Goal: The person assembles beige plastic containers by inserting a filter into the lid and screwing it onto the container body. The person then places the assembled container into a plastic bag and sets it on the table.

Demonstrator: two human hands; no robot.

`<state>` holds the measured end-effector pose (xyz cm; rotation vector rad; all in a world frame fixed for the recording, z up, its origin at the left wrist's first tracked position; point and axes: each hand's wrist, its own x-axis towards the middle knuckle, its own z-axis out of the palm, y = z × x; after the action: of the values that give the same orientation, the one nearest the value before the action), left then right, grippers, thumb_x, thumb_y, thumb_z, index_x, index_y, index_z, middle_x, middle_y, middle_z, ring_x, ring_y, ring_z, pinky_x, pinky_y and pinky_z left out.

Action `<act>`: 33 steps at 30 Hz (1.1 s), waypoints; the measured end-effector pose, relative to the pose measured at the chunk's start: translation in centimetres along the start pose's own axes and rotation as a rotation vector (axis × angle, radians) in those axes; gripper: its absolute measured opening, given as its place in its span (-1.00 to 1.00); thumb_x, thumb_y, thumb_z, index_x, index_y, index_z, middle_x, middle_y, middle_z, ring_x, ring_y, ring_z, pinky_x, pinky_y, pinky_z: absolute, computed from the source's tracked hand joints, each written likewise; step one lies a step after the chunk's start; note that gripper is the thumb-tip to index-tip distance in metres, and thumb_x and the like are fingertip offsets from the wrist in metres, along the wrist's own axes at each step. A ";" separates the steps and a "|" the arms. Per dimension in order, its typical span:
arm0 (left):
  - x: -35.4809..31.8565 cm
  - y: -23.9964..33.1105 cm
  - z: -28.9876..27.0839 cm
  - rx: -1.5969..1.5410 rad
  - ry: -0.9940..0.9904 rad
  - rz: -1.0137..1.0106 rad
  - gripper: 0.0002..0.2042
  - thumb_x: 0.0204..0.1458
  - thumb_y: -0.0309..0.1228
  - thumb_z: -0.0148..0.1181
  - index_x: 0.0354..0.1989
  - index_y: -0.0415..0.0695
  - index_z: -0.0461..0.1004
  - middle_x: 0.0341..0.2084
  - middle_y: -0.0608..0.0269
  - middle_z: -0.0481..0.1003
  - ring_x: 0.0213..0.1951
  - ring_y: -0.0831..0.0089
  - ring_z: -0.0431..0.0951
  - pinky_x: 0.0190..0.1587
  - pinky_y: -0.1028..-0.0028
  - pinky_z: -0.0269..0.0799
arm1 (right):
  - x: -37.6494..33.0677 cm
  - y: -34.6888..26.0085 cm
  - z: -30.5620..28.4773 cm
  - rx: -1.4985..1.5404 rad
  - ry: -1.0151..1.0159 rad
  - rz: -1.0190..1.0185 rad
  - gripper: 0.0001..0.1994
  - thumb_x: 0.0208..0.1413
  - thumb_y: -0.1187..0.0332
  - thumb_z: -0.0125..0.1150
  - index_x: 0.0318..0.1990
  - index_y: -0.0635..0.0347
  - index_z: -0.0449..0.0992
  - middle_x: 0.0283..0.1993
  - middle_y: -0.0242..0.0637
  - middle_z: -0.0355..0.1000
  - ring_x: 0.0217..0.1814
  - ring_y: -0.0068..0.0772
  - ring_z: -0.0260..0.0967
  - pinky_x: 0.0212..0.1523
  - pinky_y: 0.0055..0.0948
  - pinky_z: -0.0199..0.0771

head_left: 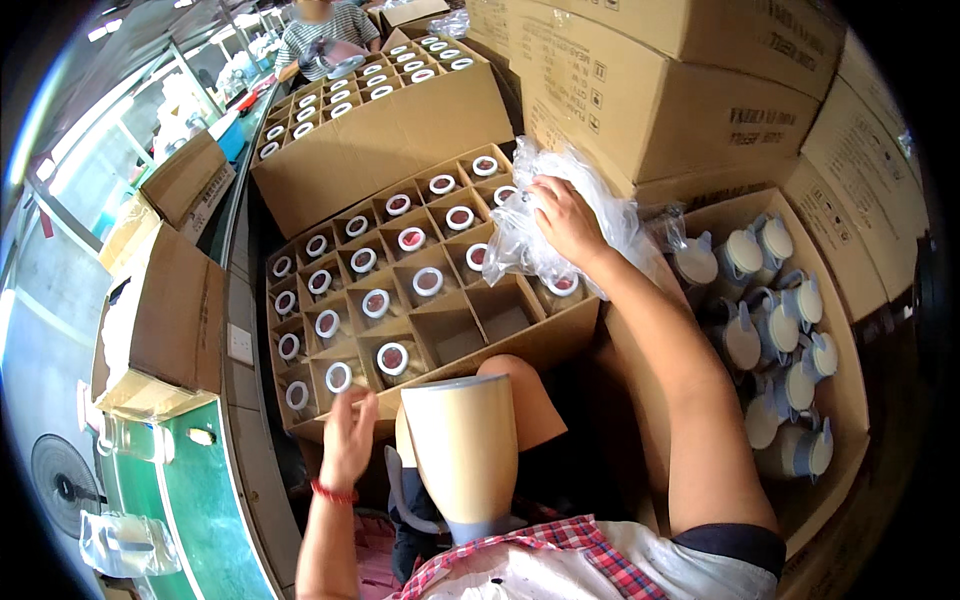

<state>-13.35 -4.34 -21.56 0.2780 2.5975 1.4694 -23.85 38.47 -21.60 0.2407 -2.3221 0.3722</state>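
My right hand reaches forward over a heap of clear plastic bags, its fingers closed on the thin film. Beneath it is a divided cardboard carton whose cells hold several bottles with white rings and reddish centres, such as one bottle. My left hand, with a red bracelet at the wrist, hovers by the carton's near edge, fingers loosely apart and holding nothing. Between my legs rests a cream jug, wide end up, narrowing to a grey end with a grey handle at its left. Neither hand touches it.
Cream jugs with grey handles fill an open carton on the right. Sealed cartons are stacked behind. Another divided carton sits farther back, near a person. At left are a green-topped bench, an open box and a fan.
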 end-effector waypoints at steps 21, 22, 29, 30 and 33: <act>26.6 5.8 15.6 -0.125 -0.273 -0.034 -0.72 0.05 -0.22 0.29 -0.23 -0.21 0.53 -0.55 0.40 0.49 -0.53 0.65 0.39 -0.47 0.56 0.35 | -2.1 -0.3 4.3 0.487 -0.199 0.220 -0.62 0.01 0.30 0.28 -0.06 0.33 0.41 -0.06 -0.15 0.46 -0.06 -0.17 0.43 0.02 -0.40 0.38; 26.4 4.5 14.2 -0.019 -0.214 0.043 -0.69 0.01 -0.21 0.33 -0.24 -0.22 0.52 -0.50 0.36 0.51 -0.51 0.61 0.42 -0.43 0.55 0.37 | -2.2 -0.9 4.4 0.402 -0.284 0.231 -0.67 0.00 0.34 0.27 -0.12 0.32 0.41 -0.11 -0.11 0.45 -0.08 -0.11 0.42 -0.03 -0.37 0.40; 14.3 0.8 5.6 -0.104 -0.059 0.154 -0.72 -0.05 -0.38 0.35 -0.26 -0.29 0.44 -0.45 0.29 0.52 -0.38 0.55 0.47 -0.29 0.50 0.42 | -5.4 -10.4 0.2 0.762 -0.125 0.130 -0.91 0.01 0.55 0.17 -0.37 0.27 0.36 -0.34 -0.17 0.39 -0.27 -0.12 0.40 -0.23 -0.33 0.39; 11.3 0.5 4.6 -0.106 0.033 0.220 -0.74 -0.06 -0.43 0.33 -0.26 -0.28 0.43 -0.45 0.26 0.52 -0.38 0.52 0.48 -0.29 0.49 0.42 | -6.1 -12.1 -1.2 0.806 -0.029 0.029 -0.88 0.00 0.59 0.16 -0.39 0.23 0.32 -0.36 -0.20 0.37 -0.29 -0.14 0.39 -0.24 -0.34 0.39; 4.3 -1.6 1.9 0.068 0.230 0.517 -0.77 -0.11 -0.56 0.29 -0.28 -0.25 0.40 -0.47 0.16 0.50 -0.41 0.37 0.53 -0.30 0.46 0.42 | -9.8 -14.9 -3.3 0.675 -0.014 -0.161 -0.83 -0.05 0.63 0.13 -0.38 0.16 0.30 -0.31 -0.23 0.39 -0.26 -0.18 0.40 -0.17 -0.27 0.39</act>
<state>-17.27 -2.62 -24.06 0.8969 2.9066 1.6415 -10.64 26.12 -23.58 0.7504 -2.0966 1.0647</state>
